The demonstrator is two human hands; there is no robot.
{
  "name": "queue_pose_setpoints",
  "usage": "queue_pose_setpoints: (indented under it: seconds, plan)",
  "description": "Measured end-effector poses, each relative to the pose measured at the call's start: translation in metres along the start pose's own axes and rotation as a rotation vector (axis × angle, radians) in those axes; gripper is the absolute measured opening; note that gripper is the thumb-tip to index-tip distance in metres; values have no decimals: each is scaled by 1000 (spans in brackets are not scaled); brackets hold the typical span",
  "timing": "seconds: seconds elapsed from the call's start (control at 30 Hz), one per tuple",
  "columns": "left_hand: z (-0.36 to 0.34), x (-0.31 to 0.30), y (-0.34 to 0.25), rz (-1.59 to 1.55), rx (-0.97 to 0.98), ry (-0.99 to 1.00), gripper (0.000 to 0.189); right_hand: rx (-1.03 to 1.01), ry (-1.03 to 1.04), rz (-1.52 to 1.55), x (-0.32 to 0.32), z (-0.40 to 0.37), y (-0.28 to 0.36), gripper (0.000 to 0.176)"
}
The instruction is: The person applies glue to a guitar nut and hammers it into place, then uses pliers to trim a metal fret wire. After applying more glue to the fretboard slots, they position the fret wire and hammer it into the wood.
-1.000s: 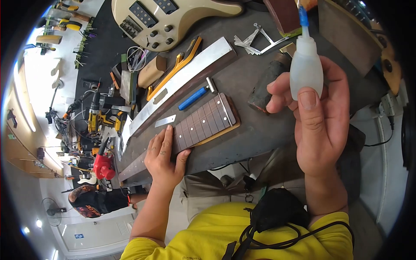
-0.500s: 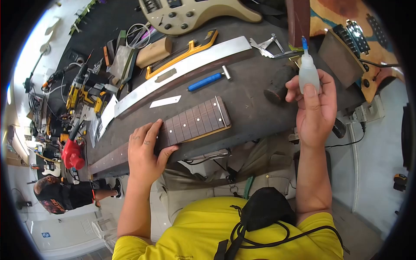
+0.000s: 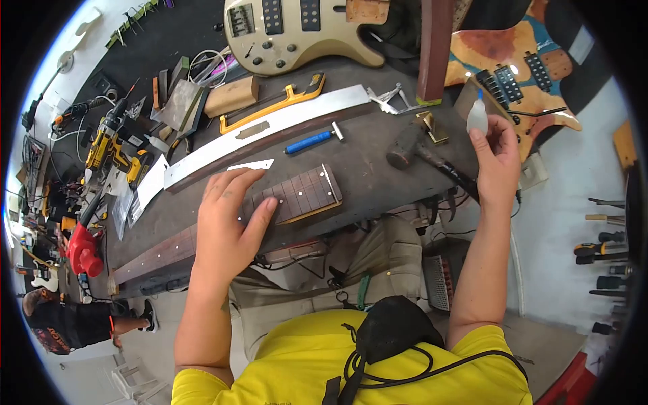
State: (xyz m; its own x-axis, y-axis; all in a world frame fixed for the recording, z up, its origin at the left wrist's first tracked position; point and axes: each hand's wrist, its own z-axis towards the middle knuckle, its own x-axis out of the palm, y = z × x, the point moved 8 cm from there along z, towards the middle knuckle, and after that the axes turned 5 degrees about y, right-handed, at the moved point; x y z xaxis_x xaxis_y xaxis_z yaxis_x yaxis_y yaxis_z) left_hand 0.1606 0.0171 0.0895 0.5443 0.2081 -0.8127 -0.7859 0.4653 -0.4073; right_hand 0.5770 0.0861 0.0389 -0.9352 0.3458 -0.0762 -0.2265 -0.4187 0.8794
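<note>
A guitar neck [image 3: 304,196] with a dark fretboard and pale dot inlays lies along the front of the bench. Over it hovers my left hand [image 3: 223,219], its thumb spread wide from the fingers and nothing in its grasp. Those fingers reach close to a small white metal strip [image 3: 260,165] and hide part of the fretboard. My right hand [image 3: 499,158] holds a small translucent squeeze bottle [image 3: 477,120] upright off to the right, blue tip pointing up, pinched between thumb and fingers.
Behind the neck lie a blue-handled hammer-shaped tool [image 3: 309,142], a long metal straightedge [image 3: 202,160] and a yellow hacksaw [image 3: 270,104]. A mallet [image 3: 405,154] rests near my right forearm. Guitar bodies [image 3: 297,50] fill the back. A person [image 3: 74,320] stands far left.
My left hand has come up off the fretboard, its thumb swinging away from the fingers. The view has turned rightward. The bottle stays in my right hand, now farther from the camera.
</note>
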Motion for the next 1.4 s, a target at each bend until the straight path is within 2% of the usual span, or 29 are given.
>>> queue_pose_setpoints:
  seconds: [0.03,0.07,0.13,0.2,0.3,0.37,0.5,0.57,0.63,0.7,0.73,0.77,0.8,0.87,0.9,0.93,1.0,1.07,1.17,1.23,1.27,1.33,1.37,1.4]
  plan:
    - [11,4,-2,-48,20,28,33,31,-17,-107,-11,4,-5,28]
    - [23,6,-5,-57,30,20,33,20,-23,-117,-19,4,-7,28]
    - [43,26,-17,-74,75,213,32,182,48,-521,-22,0,-10,27]
    - [58,31,-40,-87,96,253,33,238,60,-694,-17,-4,-11,29]
    - [68,28,-83,-82,262,240,37,334,87,-775,-16,-9,-17,32]
    - [64,25,-83,-124,227,242,37,316,83,-775,-23,-10,-28,37]
    - [44,11,-57,-206,141,166,36,305,5,-877,-35,-38,13,45]
    - [30,6,-40,-260,69,160,36,106,322,-1002,-13,-56,30,46]
    - [9,11,-31,-349,-14,171,37,108,400,-1013,-1,-67,16,45]
    - [3,19,-36,-368,28,178,36,92,467,-1030,14,-76,14,39]
    - [1,23,-38,-396,67,183,35,91,467,-1022,20,-83,20,39]
    - [-2,29,-30,-433,32,223,46,284,457,-713,25,-93,19,37]
    - [1,34,-30,-427,31,228,46,465,438,-399,33,-108,19,34]
    - [13,24,-36,-551,105,-51,64,384,460,-231,69,-137,55,28]
    - [18,25,-39,-557,137,-64,76,359,533,-114,88,-148,76,32]
    - [28,30,-41,-549,141,-45,76,329,599,5,105,-156,95,37]
    - [44,28,-51,-694,248,-153,72,282,699,135,135,-169,114,47]
    - [55,29,-38,-1016,18,-255,59,234,831,113,161,-187,121,53]
    - [70,25,-34,-871,50,-145,50,116,776,130,181,-196,130,58]
    - [74,36,-32,-1055,30,-3,42,20,769,90,185,-193,136,68]
    - [77,34,-28,-1050,-13,-92,34,31,758,114,183,-187,131,68]
    - [90,39,-11,-1328,-18,9,29,-163,960,198,184,-175,134,68]
    - [93,44,-3,-1397,-125,9,27,-218,1038,228,185,-177,127,55]
    - [95,49,1,-1378,-137,22,27,-213,1027,251,179,-167,113,55]
